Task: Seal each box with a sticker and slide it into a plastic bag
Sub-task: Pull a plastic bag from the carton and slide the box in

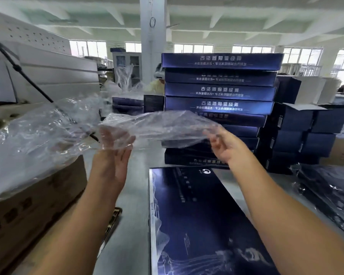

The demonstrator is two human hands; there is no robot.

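Two bare hands are up over the table (135, 195), with one clear plastic bag (159, 126) stretched between them, crumpled and hanging in the air. From the head view, the left hand (115, 153) stands palm inward at the bag's left end. Its grip is spread, the fingers (112, 135) almost straight and pointing up, and the film lies draped over them so they show through it. The right hand (220, 143) has the bag's right edge, its grip pinching the film between curled fingertips. The picture is blurred around both hands.

Below the bag, a dark blue box (197, 225) lies flat on the table, long side running away from the person, under the right forearm and not touching the bag. I cannot make out a sticker on it.

Behind the bag rises a tall stack of boxes (220, 90) of the same blue, with white lettering on their sides. To its right stand smaller dark boxes (306, 132) piled together, and nearer, at the right edge, lie bagged boxes (330, 195) under shiny film. At the left a brown carton (34, 199) carries a loose heap of clear bags (28, 135). A white pillar (152, 36) stands farther back, and beside it another person (159, 80), partly hidden by the stack.
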